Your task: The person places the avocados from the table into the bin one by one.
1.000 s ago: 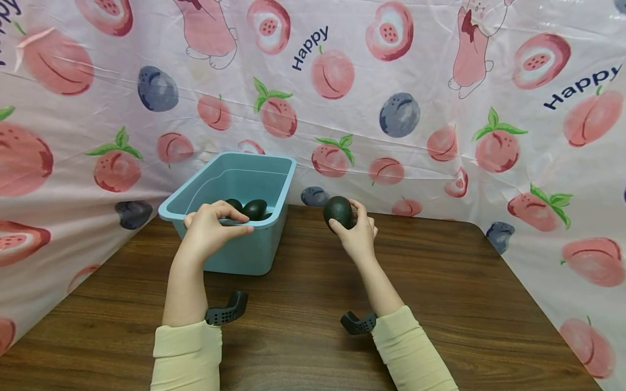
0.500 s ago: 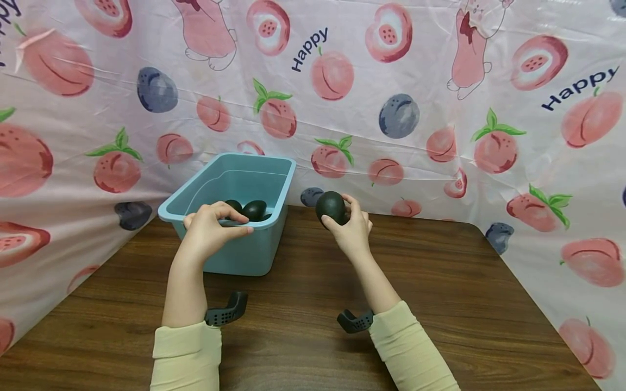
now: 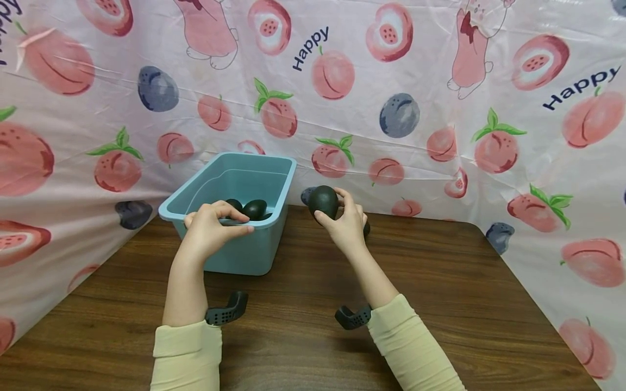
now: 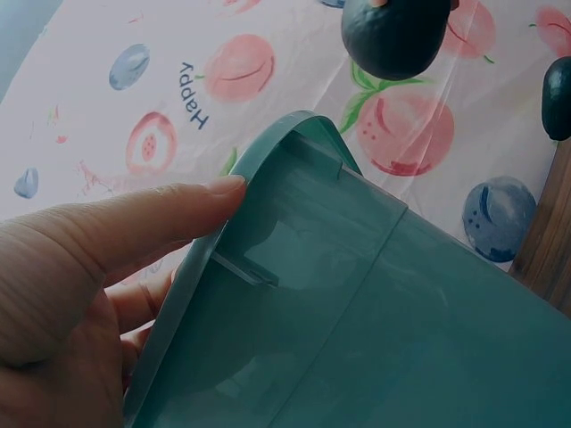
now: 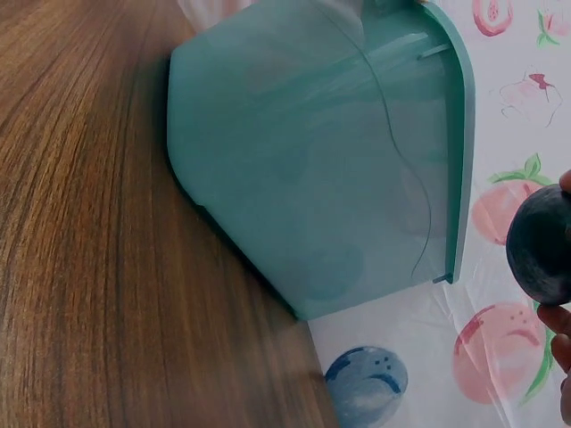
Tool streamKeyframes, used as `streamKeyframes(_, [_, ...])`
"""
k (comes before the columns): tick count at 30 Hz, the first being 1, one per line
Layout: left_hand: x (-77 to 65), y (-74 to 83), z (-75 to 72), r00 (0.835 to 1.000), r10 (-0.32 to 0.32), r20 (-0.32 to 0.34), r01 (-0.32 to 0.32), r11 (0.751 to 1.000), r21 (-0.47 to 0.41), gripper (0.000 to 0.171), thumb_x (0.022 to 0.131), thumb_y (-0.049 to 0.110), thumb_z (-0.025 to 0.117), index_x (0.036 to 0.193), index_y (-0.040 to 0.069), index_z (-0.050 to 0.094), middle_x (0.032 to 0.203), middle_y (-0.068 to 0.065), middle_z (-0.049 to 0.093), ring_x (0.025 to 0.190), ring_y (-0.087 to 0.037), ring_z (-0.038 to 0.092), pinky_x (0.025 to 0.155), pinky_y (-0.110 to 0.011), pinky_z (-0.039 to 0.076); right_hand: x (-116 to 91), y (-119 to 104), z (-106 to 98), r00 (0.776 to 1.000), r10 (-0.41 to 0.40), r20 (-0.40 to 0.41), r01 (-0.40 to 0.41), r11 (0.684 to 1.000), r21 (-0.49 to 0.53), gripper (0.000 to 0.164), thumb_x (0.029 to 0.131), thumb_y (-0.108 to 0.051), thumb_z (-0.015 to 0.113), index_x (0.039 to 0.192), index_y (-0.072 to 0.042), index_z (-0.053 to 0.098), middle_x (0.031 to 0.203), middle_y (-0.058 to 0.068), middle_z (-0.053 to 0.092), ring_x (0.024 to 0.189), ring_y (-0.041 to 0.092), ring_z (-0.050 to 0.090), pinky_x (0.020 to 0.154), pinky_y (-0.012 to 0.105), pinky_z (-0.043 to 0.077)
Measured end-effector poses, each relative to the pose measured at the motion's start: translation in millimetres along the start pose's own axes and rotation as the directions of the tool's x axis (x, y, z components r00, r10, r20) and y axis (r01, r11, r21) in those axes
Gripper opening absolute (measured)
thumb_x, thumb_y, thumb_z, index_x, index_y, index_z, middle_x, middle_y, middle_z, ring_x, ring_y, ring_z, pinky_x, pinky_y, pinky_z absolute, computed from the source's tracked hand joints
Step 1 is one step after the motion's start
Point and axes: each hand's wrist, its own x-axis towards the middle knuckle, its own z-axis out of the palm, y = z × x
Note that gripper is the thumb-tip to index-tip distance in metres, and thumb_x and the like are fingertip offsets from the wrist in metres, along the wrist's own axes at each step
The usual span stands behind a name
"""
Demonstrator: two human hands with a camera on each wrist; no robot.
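My right hand point(image 3: 348, 225) grips a dark green avocado point(image 3: 323, 202) up off the table, to the right of a blue-green plastic bin point(image 3: 239, 247). In the right wrist view, that avocado point(image 5: 542, 245) and a few fingertips show at the right edge. My left hand point(image 3: 210, 228) pinches the bin's near rim, thumb on the outer side and fingers over it. Its thumb point(image 4: 169, 218) presses on the rim in the left wrist view. Inside the bin lie several avocados point(image 3: 255, 209), partly hidden by the near wall and my left hand.
Another avocado point(image 3: 367, 228) sits behind my right hand, mostly hidden by it; the left wrist view shows this avocado point(image 4: 558, 98) at its right edge. A brown wooden table point(image 3: 430, 304) carries the bin. Fruit-printed cloth point(image 3: 420, 70) hangs behind and along both sides.
My right hand has moved left and slightly up with its avocado, closer to the bin. A second avocado now shows behind that hand. The left hand and bin have stayed put.
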Motion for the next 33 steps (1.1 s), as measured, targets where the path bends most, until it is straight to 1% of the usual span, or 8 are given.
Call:
streamKeyframes(8, [-0.1,0.4,-1.5,1.0,-0.002,-0.008,0.002,1.0,0.004,0.022,0.077,0.024,0.082,0.091,0.008,0.075,0.098,-0.006,0.063,0.102,-0.031,0.048,0.096,-0.056,0.007,7,-14,4,0.999,-0.052,0.002,0.052,0.998,-0.019,0.066,0.076,-0.033,0.078,0.134,-0.019,0.05,0.112,0.008,0.059,0.102,0.026,0.042,0.091,0.047,0.025])
streamKeyframes(13, [-0.5,0.5,-2.2,1.0,-0.003,-0.008,0.003,1.0,0.003,0.022,0.077,0.024,0.082,0.09,0.008,0.075,0.098,-0.007,0.064,0.102,-0.031,0.049,0.096,-0.056,0.007,9,-23,8,0.998,-0.063,0.024,0.064,0.998,-0.012,0.068,0.076,-0.033,0.078,0.136,-0.019,0.049,0.113,0.006,0.059,0.102,0.026,0.041,0.089,0.047,0.027])
streamKeyframes(17, [-0.7,0.4,-2.1,1.0,-0.008,-0.005,0.008,1.0,0.0,0.022,0.077,0.024,0.082,0.09,0.008,0.075,0.098,-0.007,0.063,0.104,-0.031,0.047,0.096,-0.057,0.006,10,-32,10,0.996,-0.084,0.039,0.085,0.996,-0.008,0.068,0.076,-0.033,0.078,0.136,-0.018,0.049,0.113,0.006,0.058,0.104,0.028,0.041,0.088,0.046,0.027])
streamKeyframes(23, [-0.4,0.4,-1.1,1.0,-0.006,-0.005,0.006,1.0,-0.001,0.022,0.077,0.024,0.082,0.09,0.008,0.075,0.098,-0.007,0.064,0.103,-0.031,0.048,0.096,-0.056,0.006,10,-43,12,0.992,-0.1,0.072,0.101,0.995,-0.021,0.067,0.077,-0.033,0.077,0.135,-0.018,0.049,0.111,0.006,0.059,0.103,0.025,0.041,0.089,0.046,0.027])
streamKeyframes(29, [0.0,1.2,0.0,1.0,-0.005,-0.006,0.005,1.0,0.002,0.022,0.077,0.023,0.082,0.091,0.007,0.075,0.098,-0.007,0.064,0.103,-0.032,0.048,0.095,-0.057,0.006,13,-48,15,0.991,-0.097,0.087,0.101,0.994,-0.036,0.067,0.076,-0.033,0.078,0.135,-0.019,0.049,0.11,0.006,0.059,0.104,0.025,0.041,0.09,0.046,0.026])
streamKeyframes(33, [0.1,1.6,0.4,1.0,-0.005,-0.006,0.005,1.0,0.003,0.022,0.077,0.023,0.082,0.091,0.007,0.075,0.098,-0.007,0.064,0.103,-0.032,0.048,0.096,-0.057,0.006,14,-51,18,0.989,-0.11,0.099,0.115,0.992,-0.045,0.067,0.076,-0.034,0.078,0.135,-0.019,0.049,0.11,0.006,0.06,0.104,0.023,0.041,0.091,0.045,0.026])
